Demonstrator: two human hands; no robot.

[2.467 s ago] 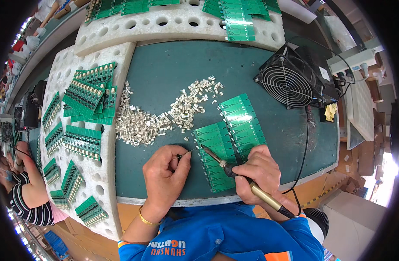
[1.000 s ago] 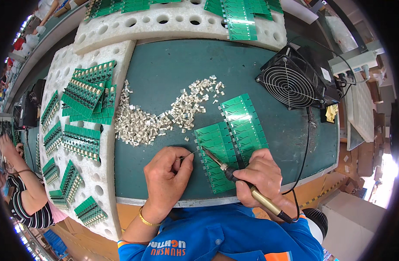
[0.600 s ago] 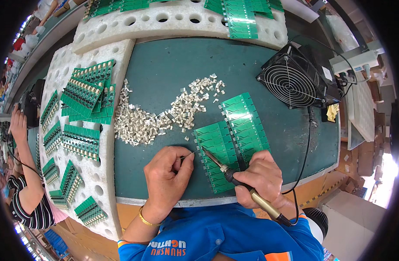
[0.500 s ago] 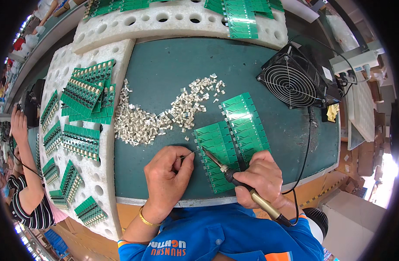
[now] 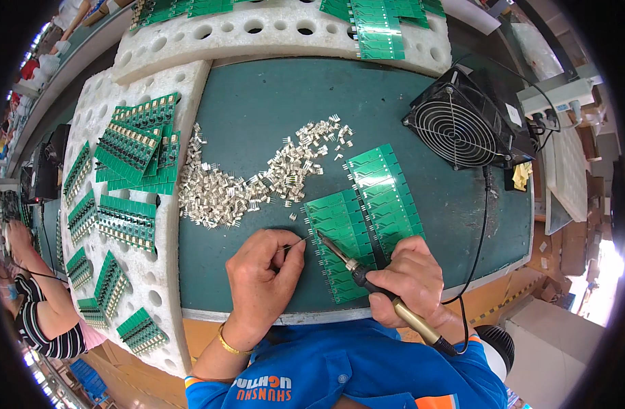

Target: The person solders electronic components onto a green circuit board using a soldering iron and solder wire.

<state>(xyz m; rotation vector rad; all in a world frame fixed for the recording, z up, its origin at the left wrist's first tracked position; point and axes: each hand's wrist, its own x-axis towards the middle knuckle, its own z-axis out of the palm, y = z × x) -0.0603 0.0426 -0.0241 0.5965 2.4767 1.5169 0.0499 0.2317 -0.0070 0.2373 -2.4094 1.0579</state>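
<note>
My right hand (image 5: 409, 279) is wrapped round the dark grip of a soldering iron (image 5: 414, 322). The iron's tip rests at the upper left part of a green circuit board (image 5: 338, 217). Just left of that board, my left hand (image 5: 266, 269) pinches a thin strand of solder wire (image 5: 293, 245), whose end points toward the board's left edge. A second green circuit board (image 5: 382, 184) lies against the first on its right. Beyond my left hand spreads a heap of small white pin connectors (image 5: 220, 194).
White foam slabs (image 5: 164, 273) at the left and far side bear several green boards (image 5: 127, 222). A black fan (image 5: 455, 126) stands at the far right, its cord (image 5: 485, 225) running down near my right arm. At the far left another person's arm (image 5: 36, 262) shows.
My hands, the iron and the boards look almost unmoved. The other person's hand at the far left has dropped lower.
</note>
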